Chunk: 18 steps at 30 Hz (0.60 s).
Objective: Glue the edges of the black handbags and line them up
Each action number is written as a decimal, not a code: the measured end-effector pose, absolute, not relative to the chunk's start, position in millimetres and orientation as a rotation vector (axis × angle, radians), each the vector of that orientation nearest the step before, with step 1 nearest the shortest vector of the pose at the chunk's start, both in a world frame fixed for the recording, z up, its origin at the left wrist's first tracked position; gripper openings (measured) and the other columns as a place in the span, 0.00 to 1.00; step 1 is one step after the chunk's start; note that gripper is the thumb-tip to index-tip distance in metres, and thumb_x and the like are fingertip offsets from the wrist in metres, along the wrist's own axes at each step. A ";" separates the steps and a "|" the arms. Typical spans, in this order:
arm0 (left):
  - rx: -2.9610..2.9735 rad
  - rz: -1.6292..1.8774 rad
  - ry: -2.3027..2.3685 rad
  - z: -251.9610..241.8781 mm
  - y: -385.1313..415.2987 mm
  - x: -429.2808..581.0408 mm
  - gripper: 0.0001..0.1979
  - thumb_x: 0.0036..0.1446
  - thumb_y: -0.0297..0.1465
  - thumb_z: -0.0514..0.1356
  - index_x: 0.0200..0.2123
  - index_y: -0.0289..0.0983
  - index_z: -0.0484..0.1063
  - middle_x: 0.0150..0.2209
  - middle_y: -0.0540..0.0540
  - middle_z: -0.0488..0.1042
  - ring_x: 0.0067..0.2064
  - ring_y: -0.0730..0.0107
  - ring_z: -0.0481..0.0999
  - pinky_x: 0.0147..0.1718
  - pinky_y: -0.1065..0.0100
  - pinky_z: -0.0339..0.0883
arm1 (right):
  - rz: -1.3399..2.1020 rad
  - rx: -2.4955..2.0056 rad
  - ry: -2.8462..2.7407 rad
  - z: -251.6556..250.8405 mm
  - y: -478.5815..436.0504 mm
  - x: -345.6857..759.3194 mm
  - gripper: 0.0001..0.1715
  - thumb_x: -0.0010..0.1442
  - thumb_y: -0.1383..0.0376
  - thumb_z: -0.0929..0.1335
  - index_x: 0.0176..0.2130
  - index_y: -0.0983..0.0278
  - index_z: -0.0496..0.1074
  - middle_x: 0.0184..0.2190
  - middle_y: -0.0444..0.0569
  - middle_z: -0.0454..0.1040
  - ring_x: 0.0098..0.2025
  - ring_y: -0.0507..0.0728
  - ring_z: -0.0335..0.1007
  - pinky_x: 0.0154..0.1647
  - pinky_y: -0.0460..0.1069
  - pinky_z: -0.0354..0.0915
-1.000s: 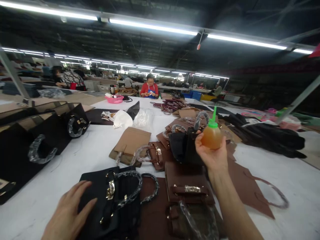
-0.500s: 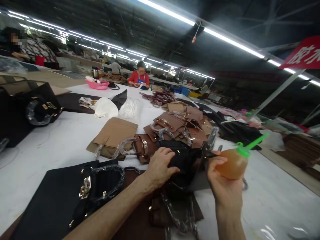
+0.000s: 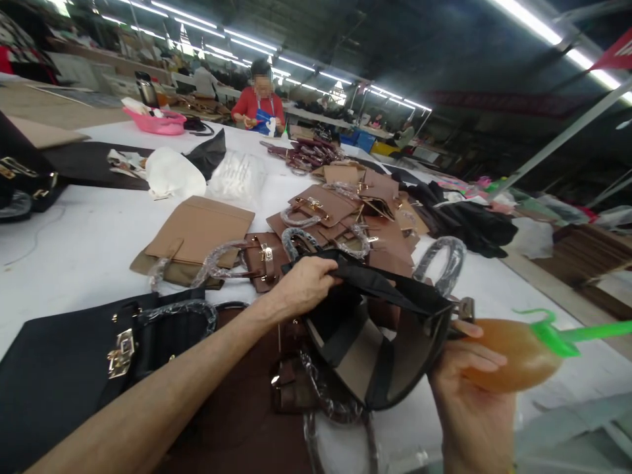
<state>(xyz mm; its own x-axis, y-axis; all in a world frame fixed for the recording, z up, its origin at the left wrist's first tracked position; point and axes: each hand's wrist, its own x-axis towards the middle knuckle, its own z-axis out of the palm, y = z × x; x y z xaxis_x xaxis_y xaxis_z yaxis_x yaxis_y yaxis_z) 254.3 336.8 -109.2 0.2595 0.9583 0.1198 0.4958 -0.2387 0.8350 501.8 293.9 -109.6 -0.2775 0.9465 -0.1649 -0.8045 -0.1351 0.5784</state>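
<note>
A dark bag (image 3: 360, 355) with wrapped handles hangs open between my hands, its black lining and brown inner panels showing. My left hand (image 3: 311, 283) pinches the black rim at the bag's left. On the right, my right hand (image 3: 474, 365) grips the bag's other edge and also holds a soft bottle (image 3: 518, 355) of amber liquid with a green cap and long green nozzle, which points right. Beneath lie brown bags with plastic-wrapped handles. A black bag (image 3: 74, 349) with a gold clasp lies at the left.
Brown bags (image 3: 320, 204) are piled beyond my hands on the white table (image 3: 89, 230). A tan panel piece (image 3: 202, 227), a white bundle (image 3: 175, 172) and a pink basket (image 3: 158, 124) lie to the left. A person in red (image 3: 259, 99) works across the table.
The bag has been spread open, so its inside now shows. My left hand has moved up onto its rim. The bottle has moved right and tipped sideways. The view has shifted.
</note>
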 end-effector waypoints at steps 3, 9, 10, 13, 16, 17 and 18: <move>1.700 0.865 1.204 -108.7 344.1 245.3 0.09 0.51 0.30 0.52 0.28 0.34 0.71 0.19 0.55 0.60 0.21 0.77 0.57 0.20 0.74 0.50 | 1.913 0.139 0.520 -121.1 283.6 515.8 0.15 0.49 0.75 0.65 0.38 0.61 0.65 0.28 0.42 0.66 0.24 0.52 0.67 0.27 0.48 0.69; 1.456 0.851 1.082 -127.0 340.2 246.0 0.09 0.47 0.33 0.56 0.28 0.33 0.70 0.20 0.54 0.63 0.23 0.77 0.60 0.22 0.75 0.54 | 2.021 0.106 0.290 -131.1 276.0 512.2 0.09 0.51 0.69 0.61 0.36 0.62 0.60 0.24 0.42 0.62 0.25 0.55 0.69 0.28 0.52 0.70; 1.413 0.853 1.069 -128.0 339.0 246.0 0.09 0.47 0.33 0.56 0.28 0.33 0.70 0.21 0.54 0.64 0.23 0.77 0.61 0.23 0.75 0.55 | 2.027 0.121 0.279 -131.1 275.6 510.3 0.09 0.50 0.68 0.62 0.36 0.62 0.60 0.24 0.42 0.63 0.25 0.54 0.69 0.28 0.52 0.69; 1.337 0.834 1.047 -126.1 336.3 244.8 0.09 0.46 0.33 0.57 0.27 0.32 0.69 0.22 0.53 0.66 0.24 0.76 0.63 0.25 0.75 0.57 | 1.968 0.118 0.310 -130.2 273.1 506.6 0.09 0.52 0.67 0.61 0.37 0.62 0.60 0.27 0.44 0.65 0.25 0.54 0.69 0.29 0.52 0.69; 1.289 0.799 1.026 -120.4 332.8 245.2 0.08 0.46 0.32 0.57 0.28 0.32 0.69 0.24 0.52 0.68 0.26 0.75 0.66 0.27 0.74 0.59 | 1.951 0.081 0.326 -126.7 270.6 502.5 0.08 0.54 0.65 0.60 0.38 0.62 0.59 0.25 0.44 0.65 0.25 0.56 0.69 0.28 0.53 0.69; 1.282 0.784 1.009 -117.6 330.4 245.6 0.08 0.46 0.31 0.57 0.29 0.33 0.70 0.25 0.52 0.69 0.27 0.75 0.67 0.28 0.74 0.60 | 1.958 0.065 0.320 -123.9 270.8 500.3 0.08 0.54 0.65 0.60 0.37 0.62 0.59 0.23 0.43 0.64 0.24 0.56 0.69 0.27 0.53 0.70; 1.282 0.763 0.980 -114.2 326.8 245.7 0.08 0.46 0.32 0.58 0.30 0.33 0.70 0.26 0.52 0.70 0.28 0.74 0.68 0.29 0.73 0.61 | 1.961 0.055 0.306 -120.1 271.6 497.6 0.07 0.54 0.66 0.61 0.37 0.62 0.60 0.21 0.42 0.63 0.24 0.56 0.69 0.27 0.53 0.70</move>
<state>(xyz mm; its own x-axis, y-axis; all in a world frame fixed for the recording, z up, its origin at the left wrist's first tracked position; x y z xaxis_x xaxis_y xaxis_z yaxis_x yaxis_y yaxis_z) 245.7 326.8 -114.2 0.4133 0.8956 -0.1642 0.0606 0.1529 0.9864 497.6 271.6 -120.1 -0.4017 0.9100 -0.1026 -0.8980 -0.3695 0.2390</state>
